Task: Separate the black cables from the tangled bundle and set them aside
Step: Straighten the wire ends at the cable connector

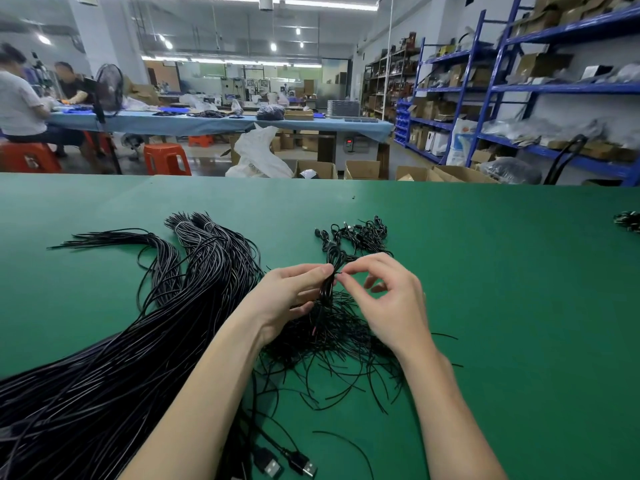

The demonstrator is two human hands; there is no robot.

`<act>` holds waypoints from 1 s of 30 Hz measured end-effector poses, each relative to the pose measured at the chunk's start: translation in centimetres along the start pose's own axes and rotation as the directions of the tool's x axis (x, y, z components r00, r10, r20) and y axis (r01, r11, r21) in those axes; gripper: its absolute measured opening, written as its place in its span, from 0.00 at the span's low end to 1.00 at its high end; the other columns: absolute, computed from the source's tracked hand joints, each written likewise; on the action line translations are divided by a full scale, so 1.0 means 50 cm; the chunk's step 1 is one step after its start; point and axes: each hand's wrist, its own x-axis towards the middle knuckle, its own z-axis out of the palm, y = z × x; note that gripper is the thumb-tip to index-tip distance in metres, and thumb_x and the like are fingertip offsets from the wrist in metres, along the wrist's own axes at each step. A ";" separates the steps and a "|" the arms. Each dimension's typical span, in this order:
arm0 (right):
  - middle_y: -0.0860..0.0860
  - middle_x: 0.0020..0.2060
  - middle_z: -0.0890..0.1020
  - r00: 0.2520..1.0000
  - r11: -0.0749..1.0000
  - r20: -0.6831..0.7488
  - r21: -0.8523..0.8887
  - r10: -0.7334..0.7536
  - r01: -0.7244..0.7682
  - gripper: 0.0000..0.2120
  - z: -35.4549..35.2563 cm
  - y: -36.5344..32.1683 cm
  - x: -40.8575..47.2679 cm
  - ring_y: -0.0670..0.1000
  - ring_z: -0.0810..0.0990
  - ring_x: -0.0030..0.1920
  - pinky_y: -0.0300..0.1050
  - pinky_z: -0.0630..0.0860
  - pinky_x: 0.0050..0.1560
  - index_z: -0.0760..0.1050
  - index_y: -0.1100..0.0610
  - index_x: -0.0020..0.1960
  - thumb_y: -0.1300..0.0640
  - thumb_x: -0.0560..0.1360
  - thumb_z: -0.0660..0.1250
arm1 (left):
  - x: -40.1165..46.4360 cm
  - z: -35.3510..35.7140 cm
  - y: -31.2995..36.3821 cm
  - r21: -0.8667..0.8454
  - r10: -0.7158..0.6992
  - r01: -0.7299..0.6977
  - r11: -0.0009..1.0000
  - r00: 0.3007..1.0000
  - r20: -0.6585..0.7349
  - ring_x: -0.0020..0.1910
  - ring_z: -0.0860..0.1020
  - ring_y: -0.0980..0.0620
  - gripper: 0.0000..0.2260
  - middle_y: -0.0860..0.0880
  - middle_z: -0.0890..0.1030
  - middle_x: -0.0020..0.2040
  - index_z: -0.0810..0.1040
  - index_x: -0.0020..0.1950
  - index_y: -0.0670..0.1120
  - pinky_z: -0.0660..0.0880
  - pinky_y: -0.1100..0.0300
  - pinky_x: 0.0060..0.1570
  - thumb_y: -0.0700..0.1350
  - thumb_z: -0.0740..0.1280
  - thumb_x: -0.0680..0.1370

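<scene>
- Huge sheaf of black cables (104, 358) sprawls across the left of the green table (502, 289), looks like plenty left to sort.
- Tangled bundle (332, 337) of thin wires sits under both hands, still messy.
- Small pile (360, 235) beyond the hands, maybe the set-aside ones.
- Left hand (294, 292) grips a looped cable (329, 278) above the tangle.
- Right hand (384, 292) pinches that loop with thumb and forefinger, other fingers loosely spread.

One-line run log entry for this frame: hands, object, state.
left hand: grips small cable bunch | right hand: pinches bunch top | loose cable pile: below hands | long cable bundle: left on green table
</scene>
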 end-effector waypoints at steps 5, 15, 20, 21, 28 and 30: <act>0.36 0.46 0.82 0.997 0.998 -0.059 -0.033 -0.055 0.053 0.06 0.002 -0.003 0.004 0.44 0.77 0.50 0.45 0.76 0.49 0.83 0.42 0.47 0.41 0.75 0.71 | 0.001 -0.003 0.004 -0.038 -0.041 0.045 0.998 0.995 0.087 0.44 0.81 0.57 0.15 0.54 0.85 0.45 0.88 0.49 0.52 0.73 0.59 0.52 0.55 0.77 0.65; 0.40 0.40 0.83 0.981 0.945 0.118 0.274 0.153 -0.181 0.05 -0.002 -0.012 0.006 0.41 0.75 0.40 0.30 0.69 0.43 0.84 0.46 0.42 0.55 0.75 0.76 | -0.013 -0.015 0.011 0.088 0.107 -0.113 0.990 0.992 0.065 0.61 0.81 0.51 0.25 0.48 0.86 0.56 0.86 0.55 0.44 0.74 0.53 0.64 0.54 0.80 0.62; 0.48 0.37 0.83 0.740 0.646 0.497 0.389 0.453 -0.657 0.05 -0.010 -0.018 0.009 0.41 0.77 0.37 0.41 0.66 0.43 0.86 0.50 0.41 0.57 0.75 0.74 | -0.019 -0.034 0.018 0.463 0.494 -0.527 0.712 0.846 0.203 0.55 0.79 0.59 0.10 0.59 0.86 0.48 0.88 0.53 0.51 0.70 0.68 0.58 0.47 0.77 0.72; 0.47 0.36 0.81 0.660 0.529 0.596 0.414 0.458 -0.741 0.03 -0.006 -0.013 0.007 0.43 0.74 0.35 0.41 0.62 0.40 0.85 0.53 0.43 0.58 0.74 0.73 | -0.019 -0.038 0.021 0.531 0.509 -0.542 0.651 0.831 0.225 0.57 0.77 0.61 0.10 0.59 0.86 0.48 0.88 0.53 0.53 0.69 0.68 0.59 0.47 0.77 0.72; 0.47 0.41 0.84 0.632 0.453 0.587 0.443 0.506 -0.774 0.02 0.016 -0.008 -0.001 0.45 0.78 0.36 0.35 0.70 0.34 0.84 0.54 0.48 0.57 0.77 0.73 | -0.011 -0.032 0.012 0.611 0.475 -0.418 0.672 0.877 0.077 0.48 0.81 0.63 0.12 0.56 0.86 0.51 0.85 0.59 0.54 0.75 0.63 0.57 0.48 0.75 0.76; 0.42 0.46 0.86 0.823 0.768 0.371 0.328 0.431 -0.550 0.06 0.015 -0.008 0.004 0.41 0.82 0.41 0.31 0.75 0.41 0.84 0.49 0.51 0.58 0.76 0.75 | -0.007 -0.030 0.006 0.509 0.407 -0.343 0.790 0.913 -0.017 0.41 0.80 0.60 0.14 0.55 0.87 0.47 0.82 0.61 0.50 0.75 0.63 0.52 0.48 0.75 0.76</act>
